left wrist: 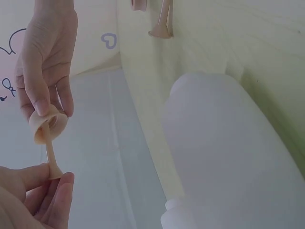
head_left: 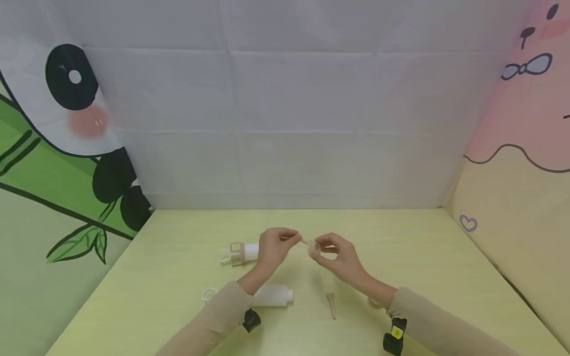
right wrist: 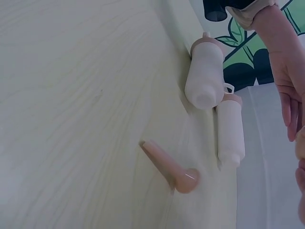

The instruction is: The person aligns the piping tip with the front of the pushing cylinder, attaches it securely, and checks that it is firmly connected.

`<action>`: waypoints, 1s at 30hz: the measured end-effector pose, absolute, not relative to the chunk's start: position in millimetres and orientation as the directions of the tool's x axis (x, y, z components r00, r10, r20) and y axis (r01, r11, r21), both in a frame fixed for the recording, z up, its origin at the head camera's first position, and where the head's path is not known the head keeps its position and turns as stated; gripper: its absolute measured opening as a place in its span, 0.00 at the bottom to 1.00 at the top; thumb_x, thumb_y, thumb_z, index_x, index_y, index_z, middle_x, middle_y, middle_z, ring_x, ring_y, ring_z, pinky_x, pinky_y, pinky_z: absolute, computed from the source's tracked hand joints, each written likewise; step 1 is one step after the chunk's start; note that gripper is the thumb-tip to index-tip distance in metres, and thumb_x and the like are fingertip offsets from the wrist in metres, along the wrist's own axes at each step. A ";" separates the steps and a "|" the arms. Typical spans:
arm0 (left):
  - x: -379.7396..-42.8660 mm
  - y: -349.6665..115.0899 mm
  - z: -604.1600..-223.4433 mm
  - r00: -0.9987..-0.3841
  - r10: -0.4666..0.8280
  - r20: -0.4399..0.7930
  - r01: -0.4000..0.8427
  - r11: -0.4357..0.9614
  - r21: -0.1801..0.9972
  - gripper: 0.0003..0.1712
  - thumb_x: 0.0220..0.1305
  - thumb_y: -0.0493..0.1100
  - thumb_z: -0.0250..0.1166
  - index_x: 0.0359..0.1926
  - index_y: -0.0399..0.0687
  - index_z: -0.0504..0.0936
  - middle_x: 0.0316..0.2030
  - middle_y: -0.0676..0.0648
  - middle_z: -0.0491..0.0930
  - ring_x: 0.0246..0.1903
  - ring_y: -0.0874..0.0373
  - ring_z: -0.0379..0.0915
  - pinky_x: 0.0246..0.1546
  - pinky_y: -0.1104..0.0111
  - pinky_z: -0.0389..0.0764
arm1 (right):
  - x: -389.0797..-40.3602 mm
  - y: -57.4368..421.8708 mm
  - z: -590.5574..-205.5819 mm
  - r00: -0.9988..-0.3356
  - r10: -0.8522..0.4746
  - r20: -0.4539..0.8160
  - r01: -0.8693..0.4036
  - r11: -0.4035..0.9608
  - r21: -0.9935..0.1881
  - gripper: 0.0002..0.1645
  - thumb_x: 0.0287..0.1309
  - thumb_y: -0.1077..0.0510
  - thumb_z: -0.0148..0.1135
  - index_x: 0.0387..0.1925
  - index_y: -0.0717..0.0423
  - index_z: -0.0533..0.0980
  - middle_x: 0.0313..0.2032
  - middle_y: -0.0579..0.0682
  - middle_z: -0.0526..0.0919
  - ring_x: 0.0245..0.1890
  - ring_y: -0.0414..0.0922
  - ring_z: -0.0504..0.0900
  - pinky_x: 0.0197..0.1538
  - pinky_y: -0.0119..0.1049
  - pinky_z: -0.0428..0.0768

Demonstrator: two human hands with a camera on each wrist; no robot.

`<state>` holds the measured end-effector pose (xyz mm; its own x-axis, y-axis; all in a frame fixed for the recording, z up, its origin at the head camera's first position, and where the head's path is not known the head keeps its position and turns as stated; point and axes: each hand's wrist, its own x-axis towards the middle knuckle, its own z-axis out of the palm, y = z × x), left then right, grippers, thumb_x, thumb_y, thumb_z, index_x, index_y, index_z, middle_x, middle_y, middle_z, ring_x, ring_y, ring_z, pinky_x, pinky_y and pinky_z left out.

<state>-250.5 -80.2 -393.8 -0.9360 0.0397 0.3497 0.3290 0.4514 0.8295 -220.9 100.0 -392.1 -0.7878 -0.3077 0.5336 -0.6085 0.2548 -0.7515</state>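
Observation:
My left hand (head_left: 273, 249) pinches the flared end of a slim peach stem piece (left wrist: 50, 152) between thumb and fingers. Facing it, my right hand (head_left: 342, 258) grips a small peach ring-shaped cap (left wrist: 61, 125) by its rim. In the left wrist view the stem's narrow end reaches the ring's opening; how deep it goes I cannot tell. Both pieces are held above the table. Below the hands a second flared stem piece (head_left: 331, 304) lies on the tabletop. At its right, a round peach piece (head_left: 374, 303) is partly hidden by my right wrist.
A white bottle (head_left: 272, 295) with a loop handle lies on its side under my left forearm. Behind it another white bottle (head_left: 251, 251) with a peach collar lies partly covered by my left hand. The pale yellow table (head_left: 401, 232) ends at a grey-white backdrop (head_left: 303, 163).

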 end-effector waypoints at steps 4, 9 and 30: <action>-249.2 -77.6 -394.6 -0.939 0.040 0.343 0.324 0.445 0.835 0.07 0.53 0.42 0.67 0.31 0.43 0.86 0.29 0.47 0.84 0.29 0.58 0.80 0.24 0.72 0.78 | -220.8 98.7 -395.1 -0.798 -0.302 0.521 -0.596 0.269 -0.757 0.14 0.48 0.69 0.64 0.39 0.69 0.74 0.35 0.60 0.78 0.37 0.55 0.78 0.42 0.49 0.79; -246.5 -75.8 -396.8 -0.939 0.048 0.340 0.328 0.419 0.847 0.08 0.53 0.42 0.67 0.31 0.42 0.86 0.29 0.46 0.84 0.28 0.58 0.80 0.24 0.73 0.78 | -220.8 99.1 -397.8 -0.806 -0.280 0.522 -0.589 0.284 -0.757 0.14 0.49 0.69 0.64 0.40 0.69 0.74 0.36 0.60 0.78 0.37 0.54 0.78 0.42 0.50 0.79; -230.7 -64.7 -394.1 -0.911 0.116 0.396 0.412 0.322 0.853 0.11 0.51 0.43 0.68 0.32 0.40 0.86 0.30 0.45 0.84 0.28 0.58 0.81 0.28 0.73 0.80 | -221.5 99.0 -397.7 -0.813 -0.238 0.531 -0.578 0.229 -0.783 0.16 0.50 0.70 0.61 0.43 0.71 0.72 0.40 0.61 0.78 0.40 0.51 0.78 0.44 0.37 0.80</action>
<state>-230.7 -64.7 -394.1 -0.9109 0.1156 0.3961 0.4116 0.3216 0.8527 -221.5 99.0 -397.7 -0.8132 -0.2379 0.5312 -0.5784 0.2288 -0.7830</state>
